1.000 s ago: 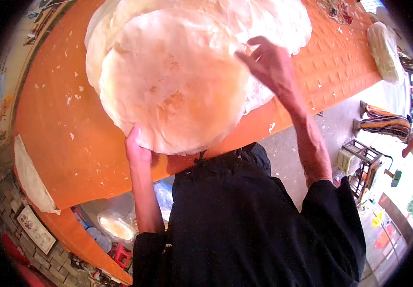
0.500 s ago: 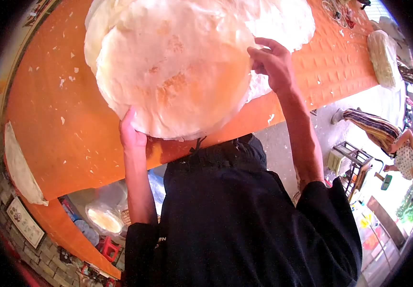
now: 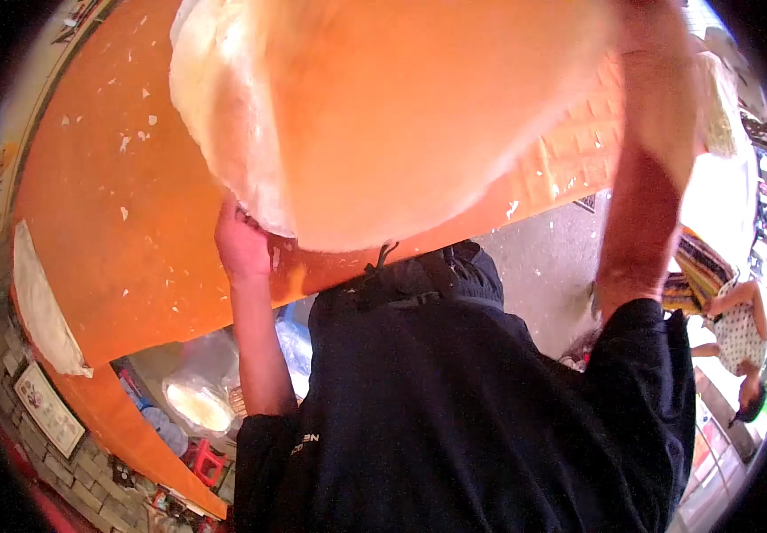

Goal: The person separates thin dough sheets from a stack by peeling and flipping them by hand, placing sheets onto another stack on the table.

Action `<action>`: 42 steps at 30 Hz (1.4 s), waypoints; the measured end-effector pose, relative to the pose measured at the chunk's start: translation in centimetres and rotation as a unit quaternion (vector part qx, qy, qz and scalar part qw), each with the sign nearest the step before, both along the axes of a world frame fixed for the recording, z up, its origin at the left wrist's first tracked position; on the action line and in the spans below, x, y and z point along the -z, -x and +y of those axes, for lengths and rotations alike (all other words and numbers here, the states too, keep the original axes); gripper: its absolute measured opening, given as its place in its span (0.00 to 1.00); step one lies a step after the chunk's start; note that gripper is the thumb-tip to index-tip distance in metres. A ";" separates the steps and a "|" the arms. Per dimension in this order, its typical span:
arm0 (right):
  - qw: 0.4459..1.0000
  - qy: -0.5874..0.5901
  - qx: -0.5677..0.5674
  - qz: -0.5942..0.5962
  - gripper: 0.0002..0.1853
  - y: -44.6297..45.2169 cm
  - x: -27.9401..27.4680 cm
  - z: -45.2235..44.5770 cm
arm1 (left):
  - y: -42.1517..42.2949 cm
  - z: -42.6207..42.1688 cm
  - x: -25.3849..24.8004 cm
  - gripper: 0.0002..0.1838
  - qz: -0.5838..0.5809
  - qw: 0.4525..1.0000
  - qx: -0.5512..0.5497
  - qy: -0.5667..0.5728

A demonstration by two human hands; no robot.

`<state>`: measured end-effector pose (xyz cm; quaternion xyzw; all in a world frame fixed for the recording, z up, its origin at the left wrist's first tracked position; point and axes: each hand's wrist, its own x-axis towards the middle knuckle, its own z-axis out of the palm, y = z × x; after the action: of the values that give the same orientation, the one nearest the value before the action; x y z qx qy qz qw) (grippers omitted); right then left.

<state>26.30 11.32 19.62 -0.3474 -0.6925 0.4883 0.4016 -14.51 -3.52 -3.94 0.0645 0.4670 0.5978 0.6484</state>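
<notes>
A large, thin, round flatbread (image 3: 419, 124) is raised off the pile and stretches up and to the right, its lit underside or face glowing orange. At its upper right end, my right hand (image 3: 655, 35) holds it up; the fingers are blurred and partly cut off by the frame's top. Under its left side lies the pale stack of flatbreads (image 3: 197, 80), with a wavy edge. My left hand (image 3: 243, 242) is closed at the lower left rim of the flatbreads, its fingertips partly hidden by the edge.
The orange-covered table (image 3: 108, 266) carries scattered white flakes. A folded pale cloth (image 3: 46, 302) hangs over its left corner. Below are a plastic-wrapped round bundle (image 3: 199, 401) and a red stool (image 3: 206, 462). Another person (image 3: 739, 329) is at the right; a wrapped bundle (image 3: 719, 107) lies at the table's far right.
My right hand has moved up and to the right, lifting the top flatbread off the stack. My left hand stays at the lower left rim. The other person's pose has shifted slightly.
</notes>
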 end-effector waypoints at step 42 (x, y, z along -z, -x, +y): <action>0.751 0.204 0.581 -0.238 0.19 -24.6 -3.7 7.5 | 51.0 -11.6 1.7 0.25 0.283 0.931 -0.171 0.152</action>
<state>50.93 18.84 23.29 -0.8614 -0.3141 0.1921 0.3500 -65.49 -15.12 -5.68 0.0507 0.7208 0.5781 0.3790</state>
